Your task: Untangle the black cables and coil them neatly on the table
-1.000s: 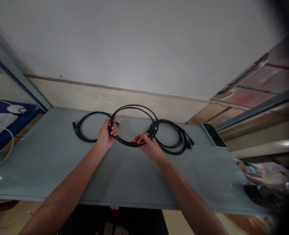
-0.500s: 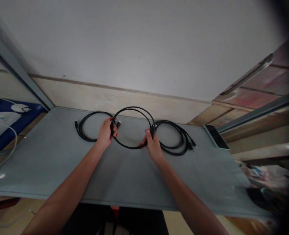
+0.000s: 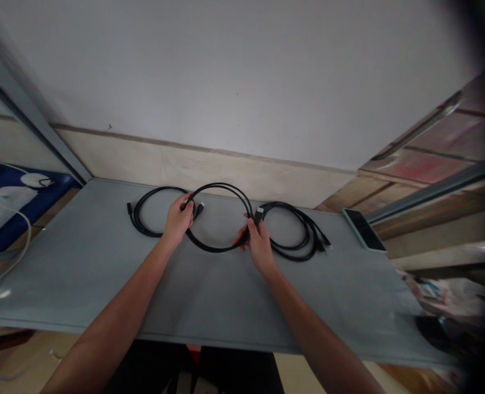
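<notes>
A looped black cable (image 3: 215, 249) is held up between my two hands over the grey table. My left hand (image 3: 179, 216) is closed around the left side of the loop. Closed on the right side is my right hand (image 3: 258, 236), and a plug with a metal tip (image 3: 259, 212) sticks up beside its thumb. Behind my left hand lies a second coiled black cable (image 3: 138, 219), its plug ends showing on either side. A third coiled black cable (image 3: 304, 257) rests on the table just right of my right hand, partly hidden by it.
The grey table (image 3: 209, 301) runs up to a white wall with a pale lower strip. A phone (image 3: 363, 230) lies at its right edge. At the left, a white cable (image 3: 27, 241) hangs near a blue surface (image 3: 4, 238) holding papers. A metal post (image 3: 53, 137) stands at the back left corner.
The loop's strands have drawn closer together along the bottom. The plug at my right hand now stands out clearly. Both hands keep their hold, with only small shifts.
</notes>
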Action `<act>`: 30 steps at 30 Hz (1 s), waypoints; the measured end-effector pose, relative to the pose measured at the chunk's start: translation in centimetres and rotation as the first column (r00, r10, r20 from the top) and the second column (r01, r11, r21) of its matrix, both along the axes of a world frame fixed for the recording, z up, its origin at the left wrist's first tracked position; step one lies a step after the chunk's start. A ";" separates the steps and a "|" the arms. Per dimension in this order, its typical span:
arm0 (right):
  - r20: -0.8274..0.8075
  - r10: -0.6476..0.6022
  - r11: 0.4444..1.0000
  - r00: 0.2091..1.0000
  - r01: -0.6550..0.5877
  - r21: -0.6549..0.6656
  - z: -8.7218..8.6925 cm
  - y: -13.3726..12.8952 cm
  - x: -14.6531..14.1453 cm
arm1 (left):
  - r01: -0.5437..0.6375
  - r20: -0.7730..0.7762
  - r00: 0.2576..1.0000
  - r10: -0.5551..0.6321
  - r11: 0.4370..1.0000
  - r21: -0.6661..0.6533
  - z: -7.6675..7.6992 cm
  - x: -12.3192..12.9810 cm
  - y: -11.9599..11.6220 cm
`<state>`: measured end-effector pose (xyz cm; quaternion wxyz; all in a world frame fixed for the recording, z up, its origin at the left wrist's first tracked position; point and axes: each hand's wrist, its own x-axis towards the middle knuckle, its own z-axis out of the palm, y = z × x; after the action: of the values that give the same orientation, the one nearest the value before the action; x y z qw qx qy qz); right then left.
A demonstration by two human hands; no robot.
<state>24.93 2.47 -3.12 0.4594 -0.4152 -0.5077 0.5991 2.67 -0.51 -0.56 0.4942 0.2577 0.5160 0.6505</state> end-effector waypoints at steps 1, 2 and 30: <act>0.011 -0.004 1.000 1.000 0.004 -0.002 0.1 0.1 0.1 | -0.020 -0.045 0.999 0.020 1.000 0.019 -0.1 0.0 0.0; 0.033 -0.011 1.000 0.999 0.011 -0.004 0.1 0.1 0.1 | -0.041 -0.108 0.993 0.044 0.999 0.036 -0.1 0.0 0.1; 0.645 0.022 0.957 0.764 -0.204 0.208 0.3 0.8 -1.7 | -0.007 -0.785 0.584 -0.208 0.965 -0.261 1.1 -4.2 -1.1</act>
<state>23.26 3.25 -2.83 0.2746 -0.4961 -0.7328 0.3762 -1.56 -1.59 0.49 0.2699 0.4924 0.7413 0.3677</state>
